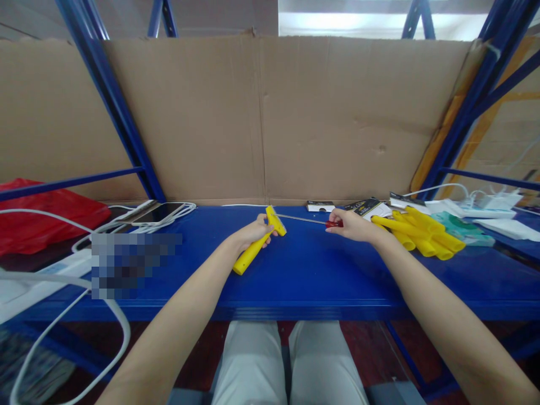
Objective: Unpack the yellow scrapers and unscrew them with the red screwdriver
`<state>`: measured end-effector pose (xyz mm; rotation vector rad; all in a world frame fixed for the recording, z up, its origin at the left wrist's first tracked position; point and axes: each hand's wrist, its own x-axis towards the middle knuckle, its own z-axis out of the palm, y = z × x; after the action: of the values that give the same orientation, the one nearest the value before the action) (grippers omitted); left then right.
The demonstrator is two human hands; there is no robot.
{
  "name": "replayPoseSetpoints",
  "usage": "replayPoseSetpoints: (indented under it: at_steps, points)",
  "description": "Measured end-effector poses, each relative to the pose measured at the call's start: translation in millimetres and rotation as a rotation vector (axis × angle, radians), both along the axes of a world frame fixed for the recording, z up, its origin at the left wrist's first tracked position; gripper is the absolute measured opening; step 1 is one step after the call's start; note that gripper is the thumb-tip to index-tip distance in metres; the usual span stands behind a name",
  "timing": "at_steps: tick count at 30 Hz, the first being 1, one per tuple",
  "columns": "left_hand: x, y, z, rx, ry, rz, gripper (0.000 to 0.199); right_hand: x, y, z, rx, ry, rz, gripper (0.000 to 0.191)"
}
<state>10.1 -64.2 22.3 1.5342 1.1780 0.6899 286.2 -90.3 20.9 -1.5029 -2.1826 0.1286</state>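
My left hand [256, 232] is closed around a yellow scraper [248, 256] just above the blue tabletop. Its wide head tilts up and to the right, and its thick handle slopes down toward me. In my right hand [350, 224] is a screwdriver [301, 219] with a red handle and a long thin metal shaft. The shaft points left, and its tip meets the scraper's head near the left fingers. Whether the tip sits on a screw there is too small to tell.
Yellow handles [422, 233] lie piled at the right, beside black-and-white packets [367, 208] and a small box [319, 206]. White cables, a phone [158, 214] and a red bag [46, 216] are at the left. A cardboard panel [261, 118] stands behind the blue table [320, 275].
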Motion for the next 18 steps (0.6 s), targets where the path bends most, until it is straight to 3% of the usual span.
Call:
replayPoseSetpoints:
  at_steps: [11,18]
  points:
    - [2.5,7.3,-8.1,0.082,0.032,0.003,0.029,-2.6,-1.3,1.8,-0.011,0.003,-0.006,0.018]
    - [5.2,4.9,-5.5,0.107,0.072,0.024,0.03,-1.1,-0.7,0.8,-0.015,0.035,0.017,0.018]
